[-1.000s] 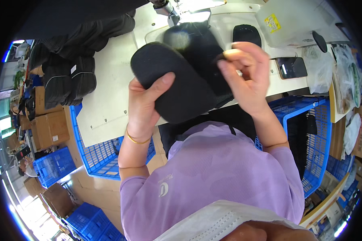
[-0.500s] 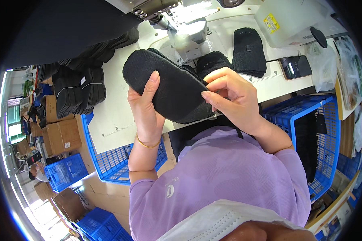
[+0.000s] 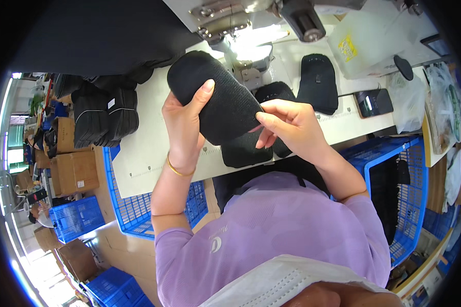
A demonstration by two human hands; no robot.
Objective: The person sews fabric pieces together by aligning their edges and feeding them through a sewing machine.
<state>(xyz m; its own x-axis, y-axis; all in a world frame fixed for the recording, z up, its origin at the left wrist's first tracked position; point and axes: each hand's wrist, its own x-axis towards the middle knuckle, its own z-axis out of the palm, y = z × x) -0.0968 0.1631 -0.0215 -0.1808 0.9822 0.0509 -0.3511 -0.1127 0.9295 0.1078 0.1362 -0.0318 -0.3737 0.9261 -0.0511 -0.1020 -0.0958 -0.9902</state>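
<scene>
My left hand [image 3: 189, 115] grips a black, rounded, sole-shaped fabric piece [image 3: 210, 97] by its left side, thumb on top and fingers beneath. At that piece's right end, my right hand [image 3: 292, 125] pinches the edge between thumb and fingers. The piece is tilted above the table, in front of the sewing machine [image 3: 248, 66]. Below it, close to my body, lies another black fabric piece [image 3: 246, 151], partly covered. More black knit pieces lie by the machine: one partly hidden piece [image 3: 275, 91] and a stack [image 3: 316, 84] to its right.
Bundles of tied black pieces [image 3: 107, 117] sit at the table's left. A phone [image 3: 374, 102] and clear plastic bags [image 3: 410, 102] lie at the right. Blue crates [image 3: 133, 217] flank me below the white table [image 3: 148, 153]; brown cartons [image 3: 74, 173] stand farther left.
The held piece has turned to show more of its textured face, and its layered edge no longer shows. Both hands keep hold of it. The view has shifted slightly.
</scene>
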